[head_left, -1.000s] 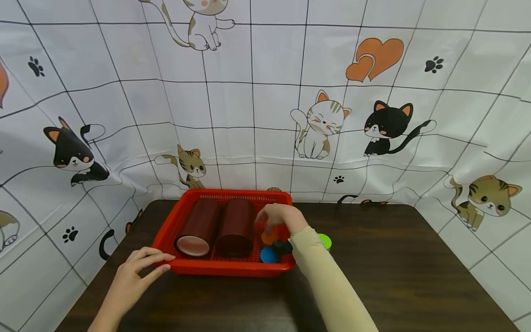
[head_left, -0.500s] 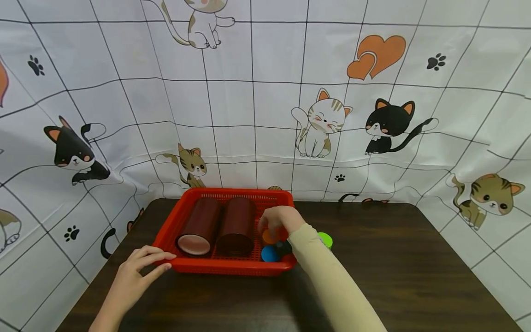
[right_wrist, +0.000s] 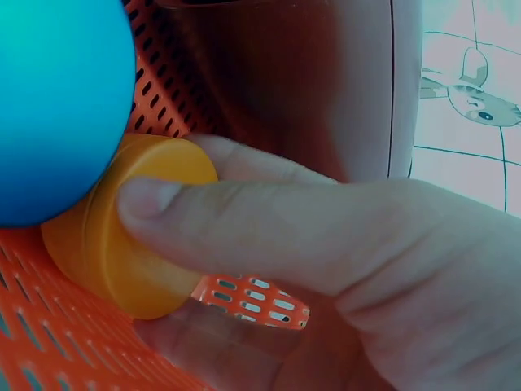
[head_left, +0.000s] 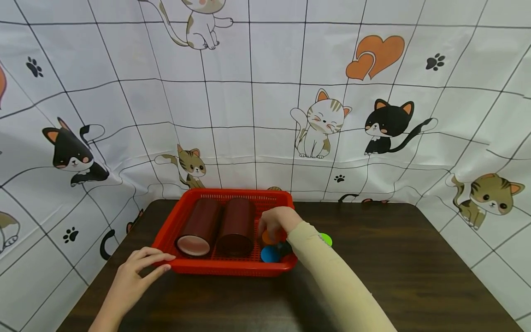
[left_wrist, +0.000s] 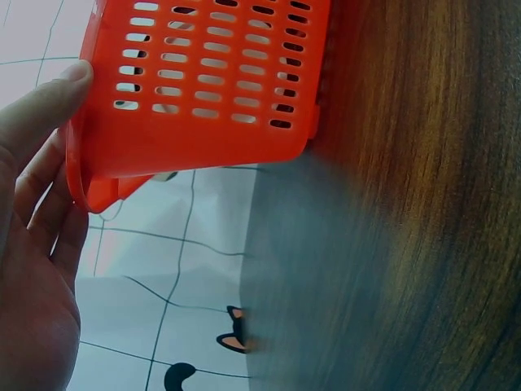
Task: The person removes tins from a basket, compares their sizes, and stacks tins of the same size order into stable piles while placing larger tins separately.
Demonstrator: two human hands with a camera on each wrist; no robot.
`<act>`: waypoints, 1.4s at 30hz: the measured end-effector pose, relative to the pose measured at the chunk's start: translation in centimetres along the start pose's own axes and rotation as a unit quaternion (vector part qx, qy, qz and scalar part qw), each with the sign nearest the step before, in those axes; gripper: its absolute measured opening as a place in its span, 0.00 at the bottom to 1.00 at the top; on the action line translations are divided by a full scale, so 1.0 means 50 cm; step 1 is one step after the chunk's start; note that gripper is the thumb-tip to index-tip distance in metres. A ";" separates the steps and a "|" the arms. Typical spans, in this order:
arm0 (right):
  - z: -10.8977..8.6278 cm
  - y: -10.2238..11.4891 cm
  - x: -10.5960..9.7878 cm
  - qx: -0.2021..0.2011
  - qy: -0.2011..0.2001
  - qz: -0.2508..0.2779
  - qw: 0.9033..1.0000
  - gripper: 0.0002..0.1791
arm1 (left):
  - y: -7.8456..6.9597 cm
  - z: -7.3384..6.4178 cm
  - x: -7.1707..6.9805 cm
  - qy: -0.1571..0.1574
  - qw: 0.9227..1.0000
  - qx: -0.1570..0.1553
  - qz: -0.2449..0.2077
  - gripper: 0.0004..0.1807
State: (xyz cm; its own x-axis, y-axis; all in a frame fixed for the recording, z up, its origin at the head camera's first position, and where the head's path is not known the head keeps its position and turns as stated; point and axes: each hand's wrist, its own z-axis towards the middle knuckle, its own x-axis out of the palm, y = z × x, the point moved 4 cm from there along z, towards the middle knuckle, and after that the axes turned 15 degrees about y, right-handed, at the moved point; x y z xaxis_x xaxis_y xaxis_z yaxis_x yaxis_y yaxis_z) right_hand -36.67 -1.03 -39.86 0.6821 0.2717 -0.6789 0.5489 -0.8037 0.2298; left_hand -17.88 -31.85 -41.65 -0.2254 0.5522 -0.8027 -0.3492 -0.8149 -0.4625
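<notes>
A red plastic basket (head_left: 224, 266) stands on the dark table. Its near left corner is gripped by my left hand (head_left: 132, 274), with the thumb (left_wrist: 69, 90) on one side of the rim and fingers on the other. Inside the basket, my right hand (head_left: 280, 219) pinches a short orange cylinder (right_wrist: 163, 269) between thumb and fingers. A blue round-topped object (head_left: 270, 254) sits close by, overlapping the orange cylinder in the right wrist view. Left of these, two large brown cylinders (head_left: 201, 221) lie side by side in the basket, one showing a pale pink end.
A bright green round object (head_left: 326, 239) is on the table (head_left: 394, 263) right of the basket, partly hidden by my right sleeve (head_left: 327, 272). A white curtain (head_left: 265, 115) printed with cats hangs behind the table and along its sides.
My right hand has gone slightly lower over the orange cylinder in the basket. My left hand stays at the basket's corner.
</notes>
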 end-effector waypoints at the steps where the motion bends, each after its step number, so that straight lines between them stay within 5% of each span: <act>1: -0.001 0.001 0.000 -0.002 -0.001 -0.003 1.000 0.24 | 0.000 0.000 0.000 0.000 1.000 0.000 0.000 0.19; 18: 0.007 -0.002 0.007 0.010 0.061 0.012 0.998 0.26 | -0.003 -0.001 0.004 0.001 1.000 0.005 -0.010 0.19; 29: 0.015 0.008 0.002 -0.022 0.065 0.003 0.998 0.23 | -0.005 -0.002 0.000 0.001 1.000 0.000 -0.003 0.18; 42: 0.012 0.009 0.002 -0.010 0.078 0.015 0.997 0.22 | -0.006 -0.001 -0.001 0.003 1.000 0.003 -0.009 0.17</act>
State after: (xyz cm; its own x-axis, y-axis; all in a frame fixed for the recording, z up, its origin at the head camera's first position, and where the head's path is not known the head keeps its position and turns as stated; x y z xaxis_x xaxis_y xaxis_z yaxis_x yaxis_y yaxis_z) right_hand -36.65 -1.68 -40.25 0.7641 0.3289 -0.5550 0.5359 -0.8025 0.2622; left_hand -17.72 -31.64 -41.47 -0.2133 0.5659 -0.7964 -0.3589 -0.8036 -0.4748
